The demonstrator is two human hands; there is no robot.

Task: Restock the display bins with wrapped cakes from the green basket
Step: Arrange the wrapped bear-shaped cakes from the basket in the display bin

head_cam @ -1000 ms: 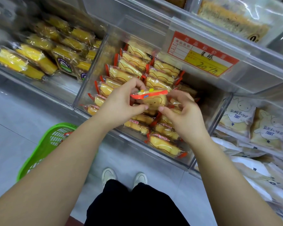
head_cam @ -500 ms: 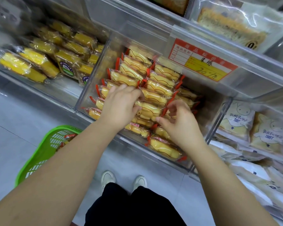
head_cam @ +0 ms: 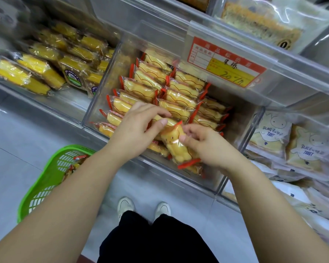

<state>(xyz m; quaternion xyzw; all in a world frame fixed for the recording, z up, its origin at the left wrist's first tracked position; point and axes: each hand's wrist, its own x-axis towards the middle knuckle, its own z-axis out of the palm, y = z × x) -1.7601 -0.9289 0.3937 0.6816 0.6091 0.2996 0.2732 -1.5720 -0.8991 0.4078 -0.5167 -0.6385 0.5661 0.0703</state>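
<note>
Here the green basket (head_cam: pixel 46 179) stands on the floor, down-left of the fingers. The left hand (head_cam: pixel 135 130) rests with curled fingers on the rows in the display bin (head_cam: pixel 95 103); whether it grips a pack I cannot tell. The right hand (head_cam: pixel 207 147) pinches a wrapped cake (head_cam: pixel 176 147) above the front rows. The slippery film could slide out, or disturb the neat rows. Up-right, the price tag (head_cam: pixel 224 67) shows "20"; far right, toast bags (head_cam: pixel 270 133) read "TOAST".

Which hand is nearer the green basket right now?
Left. The left hand is over the middle bin's front-left part, up and right of the green basket on the floor. The right hand, holding a wrapped cake, is farther right.
</note>
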